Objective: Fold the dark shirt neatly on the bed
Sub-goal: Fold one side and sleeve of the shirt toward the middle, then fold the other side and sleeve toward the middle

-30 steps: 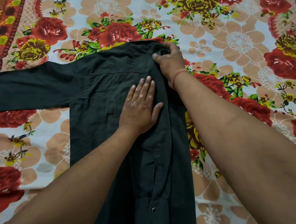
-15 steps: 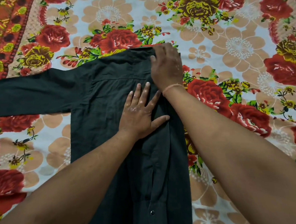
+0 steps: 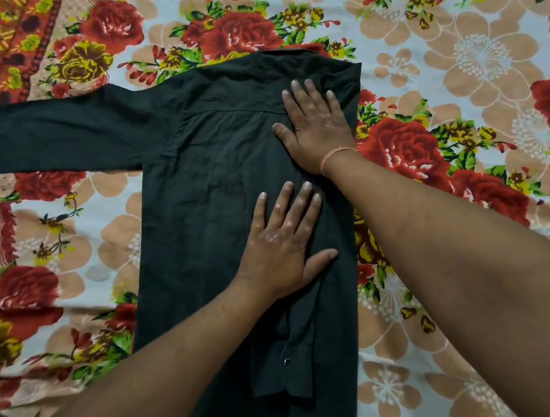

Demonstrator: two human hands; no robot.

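I see the dark shirt (image 3: 208,186) spread on the flowered bed (image 3: 451,52), one sleeve (image 3: 53,138) stretched left. The left hand (image 3: 282,240) and the farther right hand (image 3: 316,122) press it flat, fingers straight, clasping nothing.

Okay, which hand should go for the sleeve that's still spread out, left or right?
Probably left. The sleeve lies out to the left, on the side of the left hand; the right hand presses the folded shoulder by the right edge of the shirt and would have to reach across.
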